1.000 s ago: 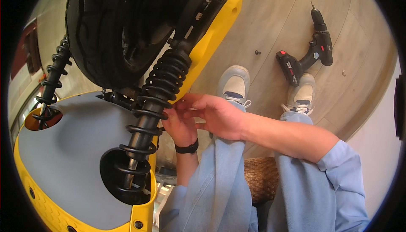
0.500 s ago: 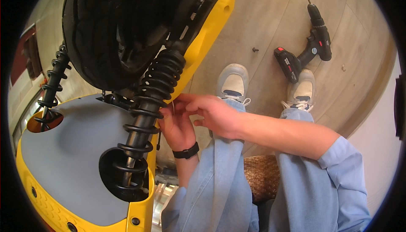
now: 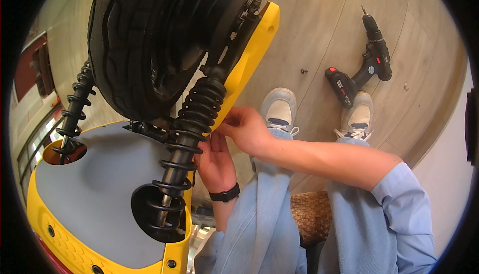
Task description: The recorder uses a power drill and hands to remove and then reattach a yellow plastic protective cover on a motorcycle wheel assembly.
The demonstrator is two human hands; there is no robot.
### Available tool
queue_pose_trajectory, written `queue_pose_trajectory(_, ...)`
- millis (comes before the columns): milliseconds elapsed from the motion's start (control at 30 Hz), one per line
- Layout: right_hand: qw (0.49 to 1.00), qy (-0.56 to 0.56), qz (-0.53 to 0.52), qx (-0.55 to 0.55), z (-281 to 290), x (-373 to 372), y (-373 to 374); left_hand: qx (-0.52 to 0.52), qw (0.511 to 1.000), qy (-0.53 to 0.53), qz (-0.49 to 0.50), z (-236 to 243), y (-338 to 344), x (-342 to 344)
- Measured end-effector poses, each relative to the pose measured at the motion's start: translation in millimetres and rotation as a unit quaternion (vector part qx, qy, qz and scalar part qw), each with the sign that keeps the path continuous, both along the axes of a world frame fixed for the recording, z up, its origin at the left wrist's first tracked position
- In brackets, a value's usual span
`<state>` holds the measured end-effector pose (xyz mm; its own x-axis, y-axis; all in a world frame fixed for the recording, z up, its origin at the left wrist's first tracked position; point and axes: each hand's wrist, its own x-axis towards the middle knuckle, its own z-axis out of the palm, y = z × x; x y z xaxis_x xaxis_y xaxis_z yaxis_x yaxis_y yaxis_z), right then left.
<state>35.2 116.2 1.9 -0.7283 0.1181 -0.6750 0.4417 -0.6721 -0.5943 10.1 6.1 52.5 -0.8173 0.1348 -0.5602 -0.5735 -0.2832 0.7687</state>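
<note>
A yellow scooter-like vehicle stands tipped at my left. Its black tyre (image 3: 117, 54) is up, and a black coil-spring shock absorber (image 3: 187, 139) runs down to a grey panel (image 3: 100, 169). A yellow arm (image 3: 249, 57) lies alongside the spring. Palm up, my left hand (image 3: 218, 168), with a black wristband (image 3: 224, 193), reaches to the arm's lower end; its visible fingers are stretched out and the tips are covered. Above it, my right hand (image 3: 248, 130) is closed, fingers bent at the arm's edge. Whatever it grips is hidden.
On the floor lie a black cordless drill (image 3: 370, 57), its battery end beside my right shoe (image 3: 358, 114), and a small dark screw (image 3: 304, 71). A woven brown seat (image 3: 310, 214) shows between my legs. A second shock absorber (image 3: 77, 102) is at far left.
The vehicle, drill and shoes sit slightly lower and further right in the picture. My right fingers have bent in closer to the yellow arm; my left fingers look straighter.
</note>
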Motion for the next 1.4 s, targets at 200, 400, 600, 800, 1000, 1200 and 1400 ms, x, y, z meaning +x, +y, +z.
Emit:
queue_pose_trajectory(200,0.997,0.008,-0.057,-0.051,5.4,1.9,-5.7,-0.003,1.000,-0.024,0.020,1.1,4.4,2.9)
queue_pose_trajectory(400,0.978,-0.053,-0.051,-0.195,22.6,-4.3,6.5,-0.029,0.999,0.007,-0.032,-0.6,3.8,2.8)
queue_pose_trajectory(600,0.956,-0.096,-0.053,-0.271,20.0,-8.2,8.0,-0.030,0.999,0.002,-0.037,4.1,3.7,2.5)
queue_pose_trajectory(800,0.972,-0.123,0.038,-0.198,10.3,-6.6,21.3,-0.001,0.999,-0.031,-0.021,4.6,9.7,5.7)
queue_pose_trajectory(1000,0.977,-0.202,-0.075,0.005,1.8,34.9,93.6,0.112,0.992,-0.065,0.005,5.1,-29.9,-7.9)
queue_pose_trajectory(1200,0.843,-0.399,-0.334,0.139,-14.8,124.1,170.3,0.068,0.993,-0.072,0.066,-2.4,-25.4,-10.1)
queue_pose_trajectory(1400,0.822,-0.449,-0.307,0.170,-61.8,126.0,211.4,0.063,0.994,-0.060,0.060,-2.2,-3.3,-7.9)
